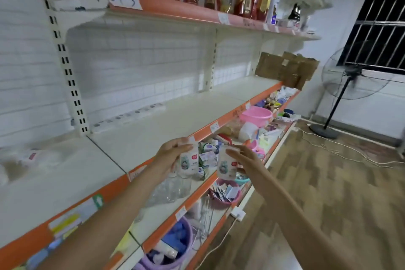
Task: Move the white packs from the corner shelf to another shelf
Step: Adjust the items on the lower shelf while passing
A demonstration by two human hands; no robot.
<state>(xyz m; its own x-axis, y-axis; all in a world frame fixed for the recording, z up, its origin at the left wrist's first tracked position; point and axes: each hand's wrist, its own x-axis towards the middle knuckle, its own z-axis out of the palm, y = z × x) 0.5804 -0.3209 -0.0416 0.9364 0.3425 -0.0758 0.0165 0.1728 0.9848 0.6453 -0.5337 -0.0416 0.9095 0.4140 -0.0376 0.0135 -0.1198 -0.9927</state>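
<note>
— What do we have in our hands?

— Our left hand [169, 152] holds one white pack [189, 158] upright, fingers [178, 141] curled over its top and thumb behind it. Our right hand [245, 160] grips a second white pack [226, 165], fingers [235, 151] wrapped across its upper front.

— Where do the packs sit against the shelving?

— Both hang in the air just off the orange edge [221, 125] of the wide white shelf [153, 129], which lies beyond and to the left of our fingers. The two packs are near each other, not touching.

— And below our fingers?

— A lower shelf with small boxed goods [208, 155] between the packs, clear bottles [175, 186] under the left one, and a basket of sachets [225, 193] under the right. Farther along beyond our right fingers sits a pink basin [256, 115].

— Anything on the white shelf itself?

— A power strip [129, 116] by the back wall, and cardboard [287, 68] at the far end.
</note>
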